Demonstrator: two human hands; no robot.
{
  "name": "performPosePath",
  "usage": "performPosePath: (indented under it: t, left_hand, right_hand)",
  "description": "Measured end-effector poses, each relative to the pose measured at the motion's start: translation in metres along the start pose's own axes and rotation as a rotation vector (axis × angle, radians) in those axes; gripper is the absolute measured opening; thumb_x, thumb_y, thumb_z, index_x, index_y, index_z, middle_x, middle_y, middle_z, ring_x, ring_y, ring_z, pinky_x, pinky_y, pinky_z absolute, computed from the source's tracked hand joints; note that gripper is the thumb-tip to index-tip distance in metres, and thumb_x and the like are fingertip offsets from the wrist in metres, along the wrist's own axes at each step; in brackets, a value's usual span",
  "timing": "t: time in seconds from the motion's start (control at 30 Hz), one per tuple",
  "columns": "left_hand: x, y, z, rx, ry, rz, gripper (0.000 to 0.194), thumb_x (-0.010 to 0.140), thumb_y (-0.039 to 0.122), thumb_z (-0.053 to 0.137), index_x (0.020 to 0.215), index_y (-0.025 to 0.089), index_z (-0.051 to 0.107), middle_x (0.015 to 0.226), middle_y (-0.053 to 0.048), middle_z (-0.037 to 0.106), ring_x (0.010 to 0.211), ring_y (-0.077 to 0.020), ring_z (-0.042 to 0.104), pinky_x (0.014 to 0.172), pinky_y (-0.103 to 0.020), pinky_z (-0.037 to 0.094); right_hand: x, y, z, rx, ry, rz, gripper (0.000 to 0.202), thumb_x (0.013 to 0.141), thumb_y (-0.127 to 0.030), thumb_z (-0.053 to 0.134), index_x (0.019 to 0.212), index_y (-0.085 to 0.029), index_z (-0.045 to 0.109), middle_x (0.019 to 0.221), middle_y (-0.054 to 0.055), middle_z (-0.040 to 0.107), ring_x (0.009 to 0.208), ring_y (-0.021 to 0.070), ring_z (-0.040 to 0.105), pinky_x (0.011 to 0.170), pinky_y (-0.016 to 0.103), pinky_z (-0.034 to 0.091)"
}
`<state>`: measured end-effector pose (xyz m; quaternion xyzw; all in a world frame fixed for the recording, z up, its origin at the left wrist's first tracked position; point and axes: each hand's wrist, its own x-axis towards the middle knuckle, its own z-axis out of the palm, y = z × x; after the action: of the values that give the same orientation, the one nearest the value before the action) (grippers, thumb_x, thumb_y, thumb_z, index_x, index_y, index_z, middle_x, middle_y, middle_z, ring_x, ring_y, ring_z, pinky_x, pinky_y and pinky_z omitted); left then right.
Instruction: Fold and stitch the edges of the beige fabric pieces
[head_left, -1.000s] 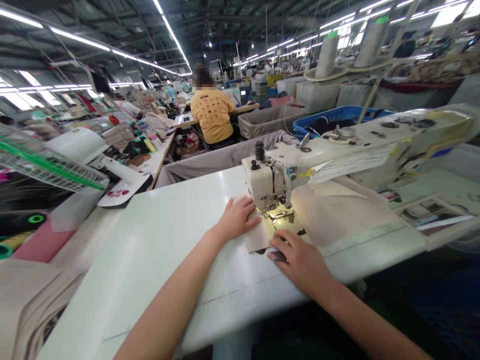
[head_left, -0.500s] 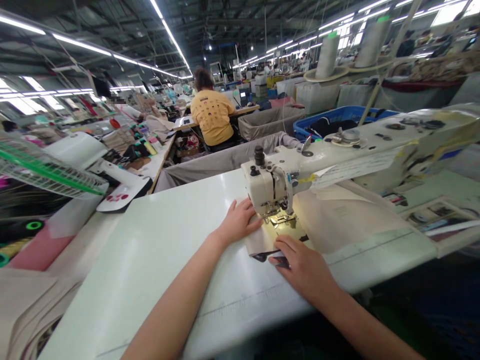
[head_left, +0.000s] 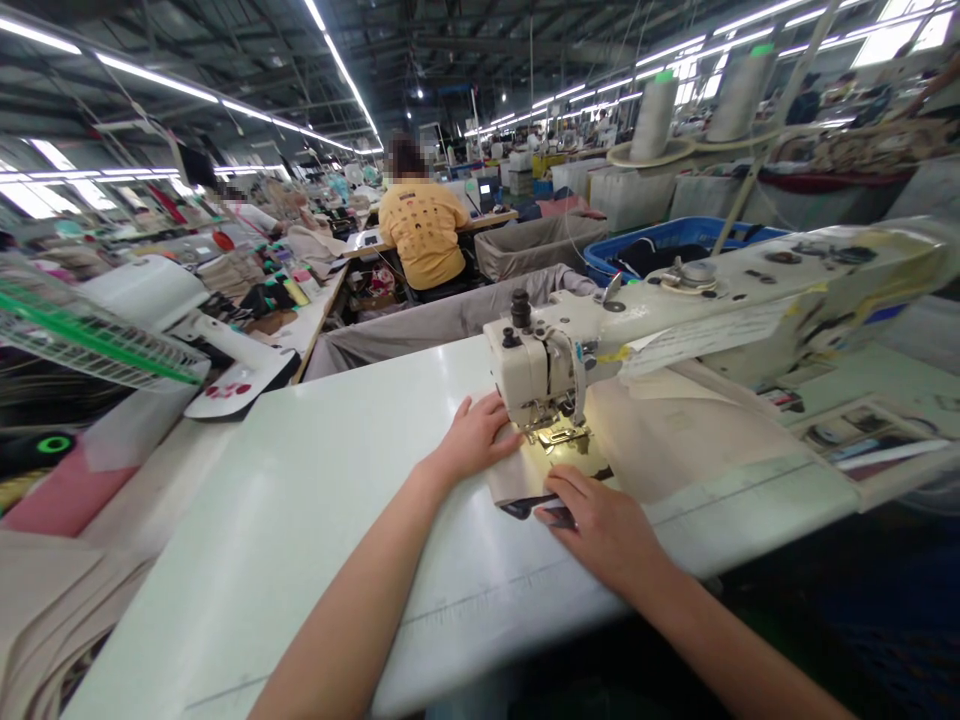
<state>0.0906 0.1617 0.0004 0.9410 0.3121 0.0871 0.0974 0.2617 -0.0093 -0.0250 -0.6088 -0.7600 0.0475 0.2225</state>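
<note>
A sewing machine [head_left: 534,365] stands at the right of the pale worktable [head_left: 337,480], its lit needle area over a piece of beige fabric [head_left: 517,482]. My left hand [head_left: 474,438] lies flat at the fabric's left edge, fingers stretched and slightly apart, close beside the presser foot. On the near side, my right hand [head_left: 600,512] has thumb and fingers closed at the fabric's front edge. Something dark shows between those fingers; its kind is unclear. More fabric spreads to the right under the machine arm, and the machine hides the needle point.
A white fan [head_left: 142,300] with a green-trimmed guard stands at the left. Stacked beige fabric [head_left: 52,610] lies at the lower left. Behind the table are a grey cloth-lined bin [head_left: 420,325], a blue basket [head_left: 600,262] and a seated person in a yellow shirt [head_left: 421,225].
The view has shifted slightly. Both hands keep almost the same place on the fabric, and the fabric shows no clear movement.
</note>
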Motion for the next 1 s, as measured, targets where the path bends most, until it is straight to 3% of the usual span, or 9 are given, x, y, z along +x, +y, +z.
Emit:
performPosePath:
  t: [0.33,0.43,0.5,0.57,0.7,0.8,1.0]
  left_hand:
    - [0.007,-0.001,-0.006,0.031,0.002,-0.002,0.033,0.096,0.038,0.058,0.126,0.027,0.062,0.139,-0.007,0.058,0.131,-0.0275,0.049,0.114,-0.052,0.032]
    - [0.003,0.016,-0.011,0.144,0.016,-0.047,0.023,0.095,0.033,0.058,0.113,0.021,0.068,0.125,-0.010,0.065,0.122,-0.0294,0.055,0.110,-0.053,0.038]
    - [-0.008,0.034,-0.009,0.192,0.027,-0.069,0.018,0.096,0.024,0.053,0.101,0.018,0.069,0.112,-0.012,0.067,0.111,-0.0282,0.060,0.102,-0.048,0.047]
    - [-0.024,0.051,-0.003,0.163,0.015,-0.008,0.018,0.095,0.017,0.051,0.098,0.017,0.068,0.104,-0.012,0.068,0.102,-0.0259,0.063,0.092,-0.042,0.053]
    - [-0.055,0.070,0.012,0.077,0.052,0.161,0.021,0.098,0.019,0.047,0.107,0.017,0.066,0.111,-0.012,0.068,0.108,-0.0257,0.063,0.092,-0.042,0.056]
    - [-0.062,0.068,0.013,0.036,0.076,0.213,0.025,0.100,0.021,0.045,0.114,0.017,0.065,0.118,-0.013,0.067,0.116,-0.0264,0.061,0.097,-0.043,0.056]
    - [-0.045,0.054,0.003,0.039,0.039,0.206,0.028,0.102,0.023,0.041,0.107,0.017,0.067,0.111,-0.012,0.067,0.113,-0.0250,0.062,0.097,-0.040,0.055]
  right_hand:
    - [0.012,0.003,-0.005,-0.022,-0.062,-0.016,0.010,0.096,-0.029,0.061,0.100,-0.020,0.060,0.108,0.004,0.066,0.081,0.0184,0.067,0.061,0.027,0.047]
    - [0.014,0.003,-0.009,-0.036,-0.084,-0.024,0.011,0.096,-0.029,0.063,0.101,-0.019,0.062,0.107,0.003,0.066,0.080,0.0184,0.067,0.062,0.028,0.048]
    - [0.012,0.003,-0.010,-0.042,-0.094,-0.029,0.013,0.096,-0.028,0.063,0.104,-0.018,0.062,0.109,0.004,0.067,0.080,0.0188,0.068,0.063,0.029,0.049]
    - [0.009,0.004,-0.010,-0.041,-0.101,-0.034,0.015,0.097,-0.027,0.061,0.110,-0.018,0.063,0.115,0.005,0.067,0.081,0.0194,0.069,0.064,0.029,0.051]
    - [0.001,0.007,-0.008,-0.023,-0.093,-0.052,0.028,0.098,-0.023,0.056,0.124,-0.018,0.061,0.128,0.010,0.065,0.089,0.0218,0.071,0.072,0.031,0.056]
    - [0.001,0.009,-0.006,-0.017,-0.092,-0.044,0.030,0.098,-0.023,0.054,0.127,-0.019,0.061,0.131,0.012,0.064,0.094,0.0229,0.071,0.076,0.032,0.057]
    - [0.021,0.010,-0.008,-0.039,-0.109,-0.015,0.028,0.098,-0.022,0.054,0.125,-0.019,0.062,0.133,0.009,0.063,0.099,0.0234,0.070,0.077,0.031,0.056]
